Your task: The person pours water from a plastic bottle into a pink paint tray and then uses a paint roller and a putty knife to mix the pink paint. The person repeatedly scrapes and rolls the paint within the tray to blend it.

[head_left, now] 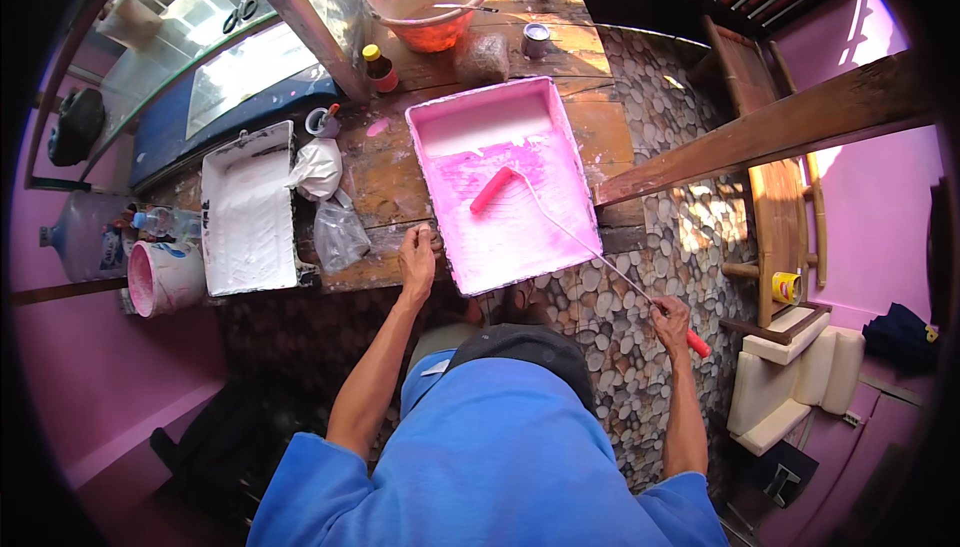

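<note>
**Bench (385,197): what sits where**

Paint tray (510,257) lies mid-bench, reaching the near edge. Roller (492,192) rests its head in it; rod crosses the near right corner, outward. Second tray (245,217) to the left. Between trays: clear bag (340,234), knotted bag (318,169) behind it, cup (323,122) behind both. Bucket (165,277) left of second tray. Far side: basin (425,35), thin tool (465,8) across its rim; bottle (380,72) nearer, leftward; can (537,42) to the right.

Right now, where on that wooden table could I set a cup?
There's bare wood between the pink tray and the white bag, with a pink smear toward its back. A narrower strip lies right of the pink tray. It's crowded at left, around the white tray, and behind, around the orange basin.
</note>
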The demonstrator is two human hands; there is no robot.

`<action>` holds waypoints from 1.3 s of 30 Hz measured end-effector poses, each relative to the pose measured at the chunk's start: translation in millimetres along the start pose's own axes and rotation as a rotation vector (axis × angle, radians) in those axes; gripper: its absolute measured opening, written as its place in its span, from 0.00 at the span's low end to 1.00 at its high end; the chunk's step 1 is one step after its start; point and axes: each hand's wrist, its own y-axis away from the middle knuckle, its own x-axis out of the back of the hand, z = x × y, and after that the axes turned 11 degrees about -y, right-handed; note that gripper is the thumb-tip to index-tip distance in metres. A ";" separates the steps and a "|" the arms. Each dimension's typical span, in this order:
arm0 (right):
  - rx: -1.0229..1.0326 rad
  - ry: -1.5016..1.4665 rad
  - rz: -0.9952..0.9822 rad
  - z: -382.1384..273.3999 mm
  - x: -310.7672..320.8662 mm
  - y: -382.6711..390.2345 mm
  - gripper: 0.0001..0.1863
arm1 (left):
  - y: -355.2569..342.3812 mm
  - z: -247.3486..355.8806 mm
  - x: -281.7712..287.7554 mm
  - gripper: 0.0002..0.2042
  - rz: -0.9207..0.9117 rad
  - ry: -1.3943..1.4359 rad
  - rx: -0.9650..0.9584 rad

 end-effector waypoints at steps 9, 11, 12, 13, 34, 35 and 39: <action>0.231 0.117 0.041 6.6 11.1 -78.9 0.05 | 9.1 1.0 3.0 0.17 0.026 -0.085 0.015; 0.260 0.112 0.021 7.9 10.9 -86.0 0.05 | 14.2 0.0 0.8 0.17 0.077 -0.053 0.035; 0.274 0.111 0.011 7.7 10.6 -90.3 0.05 | 15.5 -0.5 0.0 0.17 0.093 -0.048 0.042; 0.281 0.091 -0.004 8.1 10.0 -95.2 0.06 | 16.4 -0.8 0.5 0.16 0.109 -0.042 0.050; 0.386 0.074 -0.125 -4.7 -4.8 -163.8 0.07 | 32.0 -6.6 -7.3 0.18 0.219 0.054 0.169; 0.382 0.081 -0.118 -5.1 -5.9 -163.8 0.07 | 32.0 -7.2 -6.0 0.18 0.218 0.051 0.172; 0.319 0.058 -0.134 -10.9 -7.9 -165.2 0.07 | 29.3 -6.6 -2.3 0.19 0.191 0.035 0.198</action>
